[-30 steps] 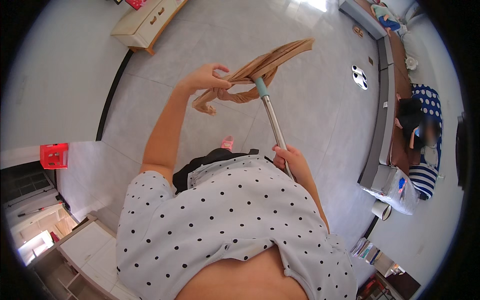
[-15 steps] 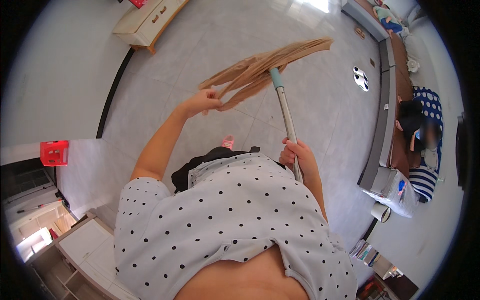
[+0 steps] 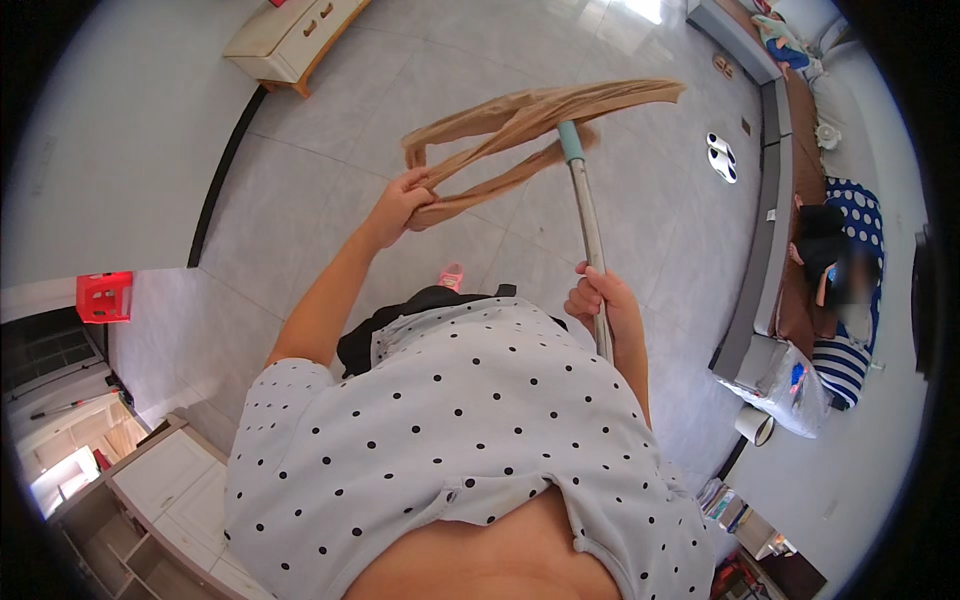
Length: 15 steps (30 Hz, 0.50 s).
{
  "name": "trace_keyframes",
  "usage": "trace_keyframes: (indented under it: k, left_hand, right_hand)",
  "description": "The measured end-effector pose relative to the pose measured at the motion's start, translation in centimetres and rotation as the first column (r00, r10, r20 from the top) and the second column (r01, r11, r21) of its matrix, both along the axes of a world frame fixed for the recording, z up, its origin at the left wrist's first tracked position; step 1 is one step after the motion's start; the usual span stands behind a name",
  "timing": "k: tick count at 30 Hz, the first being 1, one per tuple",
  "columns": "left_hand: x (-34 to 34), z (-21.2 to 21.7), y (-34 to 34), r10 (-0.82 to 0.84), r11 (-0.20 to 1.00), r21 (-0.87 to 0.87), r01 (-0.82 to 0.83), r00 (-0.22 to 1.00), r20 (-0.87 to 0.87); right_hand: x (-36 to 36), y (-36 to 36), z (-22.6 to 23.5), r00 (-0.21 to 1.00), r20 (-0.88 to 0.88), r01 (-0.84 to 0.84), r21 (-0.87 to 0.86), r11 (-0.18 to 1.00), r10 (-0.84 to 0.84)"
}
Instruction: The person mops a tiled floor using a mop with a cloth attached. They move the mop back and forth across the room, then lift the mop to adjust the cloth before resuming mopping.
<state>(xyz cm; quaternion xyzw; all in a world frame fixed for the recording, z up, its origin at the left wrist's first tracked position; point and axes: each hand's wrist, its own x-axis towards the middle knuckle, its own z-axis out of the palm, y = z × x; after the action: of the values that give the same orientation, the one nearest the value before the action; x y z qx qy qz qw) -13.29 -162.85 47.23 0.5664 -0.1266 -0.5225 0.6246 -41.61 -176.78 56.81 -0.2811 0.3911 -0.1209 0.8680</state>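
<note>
A metal pole (image 3: 589, 220) with a teal collar (image 3: 571, 143) at its far end rises in front of me, tilted a little to the left. My right hand (image 3: 603, 298) is wrapped round its lower part. Tan sheer fabric, like nylon tights (image 3: 540, 105), covers whatever head the pole carries, so its kind is hidden. Strips of the tights stretch leftward from there, with gaps between them. My left hand (image 3: 397, 208) pinches their loose left end, fingers closed.
Grey floor tiles (image 3: 480, 190) spread below. Along the right wall runs a brown and grey sofa (image 3: 790, 290), where a person in dark clothes sits and another lies farther off. White slippers (image 3: 721, 158) lie near it. A red stool (image 3: 105, 297) and a white cabinet (image 3: 298, 45) stand left.
The tights and the pole's far end have shifted slightly right. The strips by my left hand are spread wider apart, and that hand has turned a little while still pinching.
</note>
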Motion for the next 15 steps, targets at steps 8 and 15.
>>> trace_keyframes:
  k: [8, 15]
  left_hand:
    - [4.5, 1.3, 1.5, -0.216, 0.975, 0.034, 0.219, 0.907, 0.362]
    - [10.1, 3.6, -0.9, -0.018, 0.988, 0.131, -0.082, 0.780, 0.625]
  right_hand:
    - [-0.7, -0.8, 0.1, 0.999, -0.034, -0.003, -0.111, 0.994, 0.000]
    - [-0.2, 0.3, 0.1, 0.981, -0.173, -0.108, -0.140, 0.984, 0.083]
